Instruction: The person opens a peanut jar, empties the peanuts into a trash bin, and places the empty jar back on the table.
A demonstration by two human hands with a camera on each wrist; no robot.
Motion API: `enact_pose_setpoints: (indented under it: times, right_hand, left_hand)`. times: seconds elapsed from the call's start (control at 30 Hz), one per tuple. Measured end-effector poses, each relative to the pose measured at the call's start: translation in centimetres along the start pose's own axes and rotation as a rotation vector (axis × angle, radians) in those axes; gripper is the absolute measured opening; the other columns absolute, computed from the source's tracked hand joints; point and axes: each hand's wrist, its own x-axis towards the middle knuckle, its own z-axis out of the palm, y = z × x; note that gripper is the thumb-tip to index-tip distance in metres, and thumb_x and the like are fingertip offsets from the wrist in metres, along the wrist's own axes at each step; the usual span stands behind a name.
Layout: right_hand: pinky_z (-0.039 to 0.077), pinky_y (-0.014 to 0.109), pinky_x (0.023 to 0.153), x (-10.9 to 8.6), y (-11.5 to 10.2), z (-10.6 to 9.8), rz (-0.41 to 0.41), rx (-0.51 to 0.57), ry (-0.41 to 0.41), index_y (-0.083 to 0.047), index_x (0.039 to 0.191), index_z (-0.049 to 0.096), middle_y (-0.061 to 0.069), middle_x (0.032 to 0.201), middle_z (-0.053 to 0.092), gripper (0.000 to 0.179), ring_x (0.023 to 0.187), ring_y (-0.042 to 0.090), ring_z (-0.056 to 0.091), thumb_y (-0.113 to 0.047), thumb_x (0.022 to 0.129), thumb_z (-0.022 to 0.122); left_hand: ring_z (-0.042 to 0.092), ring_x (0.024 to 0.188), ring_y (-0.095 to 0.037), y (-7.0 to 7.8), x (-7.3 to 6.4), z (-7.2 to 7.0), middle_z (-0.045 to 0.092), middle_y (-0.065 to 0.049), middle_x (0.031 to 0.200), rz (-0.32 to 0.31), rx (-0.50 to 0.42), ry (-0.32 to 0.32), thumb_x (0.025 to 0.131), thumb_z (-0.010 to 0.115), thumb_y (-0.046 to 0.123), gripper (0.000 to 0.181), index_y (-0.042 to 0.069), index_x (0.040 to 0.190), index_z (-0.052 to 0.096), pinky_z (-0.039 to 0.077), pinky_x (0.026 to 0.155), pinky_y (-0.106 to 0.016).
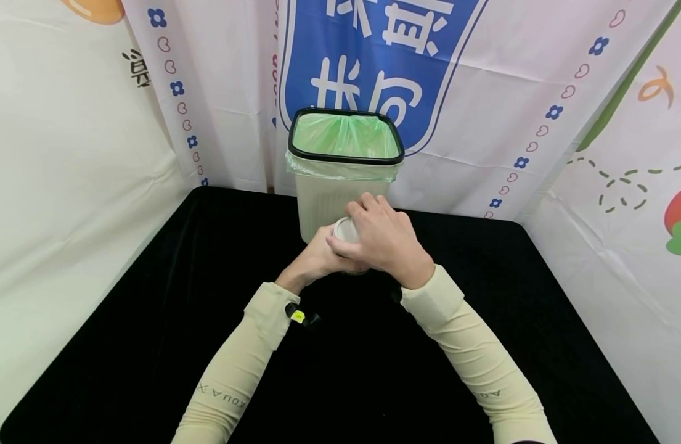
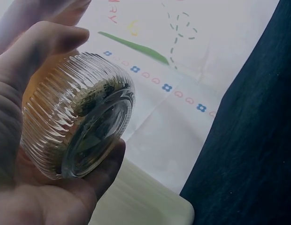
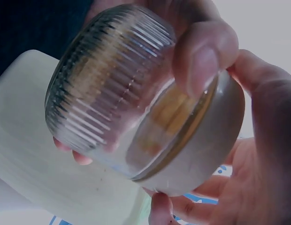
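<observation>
The glass jar (image 3: pixel 89 89), capped by its lid (image 3: pixel 209 145), is clasped in the left hand (image 1: pixel 320 254); the lid is gripped by the right hand (image 1: pixel 383 237). Raising above the bench (image 1: pixel 346 382), before the bin (image 1: pixel 326 196), is done; whether loosening or tightening is left cannot be told.

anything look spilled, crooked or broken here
Nothing stands out: the jar looks whole, its lid appears to sit straight, and no spill shows on the black cloth. The bin stands upright, its green bag folded over the rim.
</observation>
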Motion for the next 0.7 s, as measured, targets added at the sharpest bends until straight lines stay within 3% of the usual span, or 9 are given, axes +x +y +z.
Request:
enact_pose_setpoints:
  times: [0.17, 0.4, 0.7]
  right_hand:
    - [0.06, 0.048, 0.069, 0.1, 0.1, -0.1, -0.012, 0.0, -0.013, -0.015, 0.115, 0.071, 0.006, 0.113, 0.065, 0.054, 0.098, 0.026, 0.06, -0.064, 0.091, 0.064]
    - [0.06, 0.047, 0.073, 0.2, 0.6, -0.3, -0.052, 0.098, -0.032, -0.02, 0.118, 0.074, 0.004, 0.117, 0.066, 0.05, 0.101, 0.024, 0.06, -0.061, 0.089, 0.069]
    - [0.06, 0.044, 0.082, 0.4, 1.0, -0.7, -0.128, 0.184, -0.071, -0.023, 0.126, 0.074, 0.0, 0.121, 0.067, 0.046, 0.107, 0.021, 0.06, -0.054, 0.092, 0.071]
  left_hand:
    - [0.067, 0.102, -0.022, 0.0, 0.1, 0.0, 0.071, -0.015, 0.122, 0.003, 0.009, -0.001, 0.075, 0.091, 0.002, 0.063, 0.003, 0.132, 0.064, 0.06, 0.082, -0.032]
    - [0.067, 0.101, -0.022, 0.1, 0.0, -0.1, 0.071, -0.012, 0.12, -0.012, -0.013, -0.011, 0.075, 0.092, 0.006, 0.062, 0.004, 0.13, 0.064, 0.061, 0.081, -0.032]
    - [0.068, 0.11, -0.024, 0.2, -0.1, -0.2, 0.07, -0.013, 0.129, -0.008, -0.026, -0.022, 0.076, 0.091, 0.006, 0.068, 0.005, 0.137, 0.062, 0.062, 0.088, -0.034]
